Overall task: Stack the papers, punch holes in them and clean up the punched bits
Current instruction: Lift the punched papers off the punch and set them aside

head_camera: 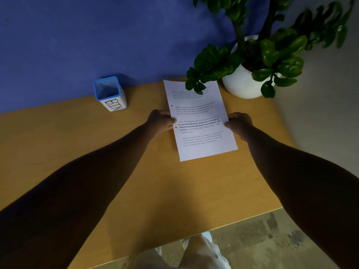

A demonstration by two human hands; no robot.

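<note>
A stack of white printed papers point(200, 121) lies on the wooden table point(147, 183), right of centre, with two punched holes showing along its left margin. My left hand point(160, 121) grips the stack's left edge with curled fingers. On the opposite side, my right hand point(240, 123) grips the right edge. The stack's far end lies under the leaves of a plant. A small white box with a blue rim, marked BIN point(110, 94), stands at the table's back edge to the left of the papers. No hole punch is in view.
A potted plant in a round white pot point(242, 84) stands at the table's back right corner, its leaves over the paper's top. A blue wall point(97, 35) runs behind the table. The table's near edge and the floor show at the bottom.
</note>
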